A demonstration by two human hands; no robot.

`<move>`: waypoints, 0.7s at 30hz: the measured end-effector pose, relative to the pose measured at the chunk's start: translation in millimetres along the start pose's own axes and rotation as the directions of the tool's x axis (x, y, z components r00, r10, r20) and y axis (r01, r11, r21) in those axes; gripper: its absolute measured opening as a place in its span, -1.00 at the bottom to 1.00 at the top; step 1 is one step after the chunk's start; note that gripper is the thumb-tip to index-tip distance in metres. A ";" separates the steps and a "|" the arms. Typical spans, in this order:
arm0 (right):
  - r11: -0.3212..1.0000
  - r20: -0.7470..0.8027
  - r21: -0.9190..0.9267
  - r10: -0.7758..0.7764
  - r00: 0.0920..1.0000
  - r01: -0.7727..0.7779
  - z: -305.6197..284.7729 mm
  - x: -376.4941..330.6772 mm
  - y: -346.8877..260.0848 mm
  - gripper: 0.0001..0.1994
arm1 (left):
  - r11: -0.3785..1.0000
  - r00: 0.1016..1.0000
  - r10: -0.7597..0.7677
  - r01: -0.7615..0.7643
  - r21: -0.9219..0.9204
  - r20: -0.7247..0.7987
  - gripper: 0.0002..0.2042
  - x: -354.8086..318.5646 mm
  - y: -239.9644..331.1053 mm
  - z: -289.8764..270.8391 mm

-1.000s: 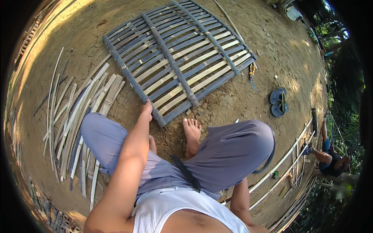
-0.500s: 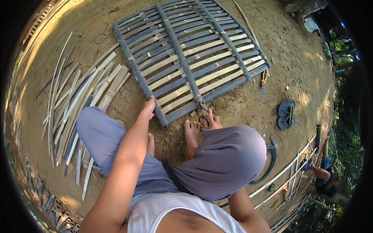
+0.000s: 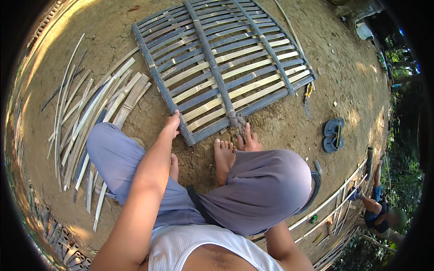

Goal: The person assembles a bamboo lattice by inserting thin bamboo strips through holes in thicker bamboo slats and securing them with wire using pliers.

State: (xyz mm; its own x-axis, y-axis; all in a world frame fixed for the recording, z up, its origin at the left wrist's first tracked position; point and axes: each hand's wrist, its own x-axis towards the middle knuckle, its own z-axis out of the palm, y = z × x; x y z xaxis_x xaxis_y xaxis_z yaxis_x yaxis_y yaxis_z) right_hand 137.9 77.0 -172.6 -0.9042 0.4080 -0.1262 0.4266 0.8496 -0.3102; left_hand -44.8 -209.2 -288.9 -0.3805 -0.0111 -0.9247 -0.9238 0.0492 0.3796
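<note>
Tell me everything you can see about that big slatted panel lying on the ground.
The woven panel lies flat on bare dirt, a rough rectangle set at an angle. Many thin strips, some pale, some grey-blue, run across it, looking like split bamboo. Darker, wider bars frame its edges and cross the middle. The left hand rests on its near corner; the right hand reaches the near edge where a knot of binding sits on the middle bar. A bare foot is just short of it.

A flat woven bamboo panel (image 3: 221,67) lies on the dirt, its near edge touching both hands.
</note>
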 end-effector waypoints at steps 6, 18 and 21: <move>0.997 -0.144 0.078 -0.017 0.989 0.029 2.9 0.9 5.2 -0.32 | 1.000 1.000 -0.005 0.005 -0.029 0.003 -0.35 -8.7 0.5 2.5; 0.997 0.033 0.027 0.077 0.996 -0.078 -1.9 -3.7 1.0 -0.33 | 0.999 1.000 -0.023 0.023 -0.028 0.012 -0.35 -4.0 -0.9 4.6; 0.996 0.049 0.013 0.092 0.995 -0.093 -1.3 6.1 5.2 -0.35 | 0.998 0.998 -0.030 0.033 -0.057 0.055 -0.36 -7.1 -4.7 3.9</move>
State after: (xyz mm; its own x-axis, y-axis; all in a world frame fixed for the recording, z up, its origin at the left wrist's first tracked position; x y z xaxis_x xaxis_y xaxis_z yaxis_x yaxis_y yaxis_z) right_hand 134.7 84.3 -173.8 -0.8611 0.4676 -0.1997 0.5082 0.8038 -0.3092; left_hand -37.5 -205.5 -284.3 -0.3497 0.0428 -0.9359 -0.9368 -0.0086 0.3497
